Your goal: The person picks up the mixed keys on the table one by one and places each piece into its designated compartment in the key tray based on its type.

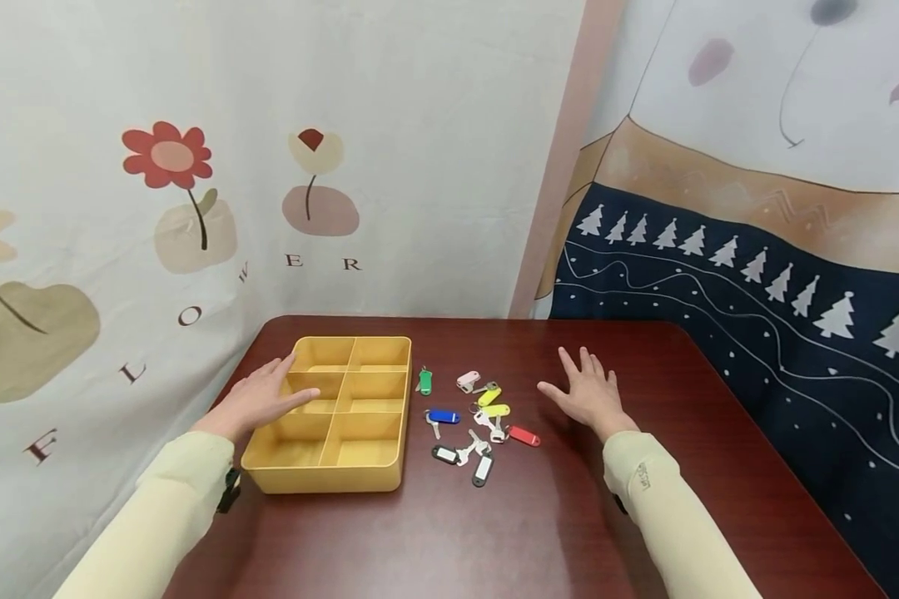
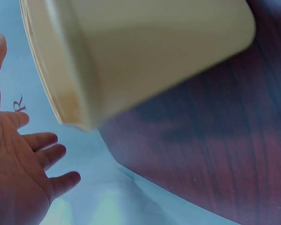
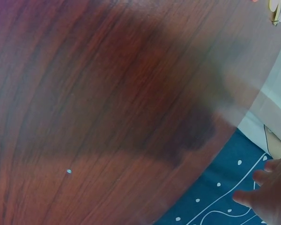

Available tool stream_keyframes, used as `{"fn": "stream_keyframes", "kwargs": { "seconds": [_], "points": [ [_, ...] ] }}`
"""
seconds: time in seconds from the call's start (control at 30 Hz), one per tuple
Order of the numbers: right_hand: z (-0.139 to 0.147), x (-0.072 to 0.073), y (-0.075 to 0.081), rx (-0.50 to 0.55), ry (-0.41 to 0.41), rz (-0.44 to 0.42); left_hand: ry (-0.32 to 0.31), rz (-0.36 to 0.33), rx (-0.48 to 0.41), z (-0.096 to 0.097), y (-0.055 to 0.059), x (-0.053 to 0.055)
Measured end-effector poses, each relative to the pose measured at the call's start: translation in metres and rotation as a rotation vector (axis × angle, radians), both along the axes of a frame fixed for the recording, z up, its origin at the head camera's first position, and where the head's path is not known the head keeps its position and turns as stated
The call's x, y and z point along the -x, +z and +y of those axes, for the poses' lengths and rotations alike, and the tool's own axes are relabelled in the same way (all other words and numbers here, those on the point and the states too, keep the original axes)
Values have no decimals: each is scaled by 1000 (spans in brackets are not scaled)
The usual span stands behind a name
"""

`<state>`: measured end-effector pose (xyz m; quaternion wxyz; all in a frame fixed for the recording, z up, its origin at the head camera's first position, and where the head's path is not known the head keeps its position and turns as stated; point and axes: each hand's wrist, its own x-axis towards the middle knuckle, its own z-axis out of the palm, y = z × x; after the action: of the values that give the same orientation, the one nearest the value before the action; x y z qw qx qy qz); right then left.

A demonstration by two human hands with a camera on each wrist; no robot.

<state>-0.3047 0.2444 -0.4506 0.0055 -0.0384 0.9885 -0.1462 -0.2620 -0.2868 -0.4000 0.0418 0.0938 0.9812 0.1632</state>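
Note:
My left hand [image 1: 264, 396] hovers over the left side of a yellow divided box [image 1: 330, 480], fingers spread and thumb reaching across a compartment. In the left wrist view, that hand [image 2: 18, 173] appears apart from the box's outer wall [image 2: 168, 47]. To the right of the box lie several keys with coloured tags: green [image 1: 425, 382], pink [image 1: 468, 380], yellow [image 1: 496, 410], blue [image 1: 444, 417], red [image 1: 524, 436] and black [image 1: 483, 469]. My right hand [image 1: 590, 398] is spread above the table, right of the keys, holding nothing.
The dark reddish wooden table [image 1: 487, 541] has rounded far corners. Behind it hangs a pale cloth [image 1: 434, 166] with printed flowers and letters. A navy cloth [image 1: 719, 291] with white trees hangs along the right side. The box stands near the table's left edge.

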Motion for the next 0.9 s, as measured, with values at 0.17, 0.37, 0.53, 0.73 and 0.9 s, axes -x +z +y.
{"fn": "stream_keyframes", "kwargs": {
  "seconds": [0.17,0.37,0.53,0.73,0.9],
  "points": [
    [-3,-2,-4,-11,8,6,-27,-7,-111,-15,-10,-6],
    [-3,-3,-6,-10,16,32,-22,4,-150,-25,-22,-13],
    [-5,-4,-8,20,18,26,-15,34,-205,-30,-30,-16],
    [-7,-4,-11,77,19,15,-2,42,-223,-34,-37,-14],
    [-10,-5,-12,108,46,26,19,30,-257,-35,-39,-14]
  ]
}}
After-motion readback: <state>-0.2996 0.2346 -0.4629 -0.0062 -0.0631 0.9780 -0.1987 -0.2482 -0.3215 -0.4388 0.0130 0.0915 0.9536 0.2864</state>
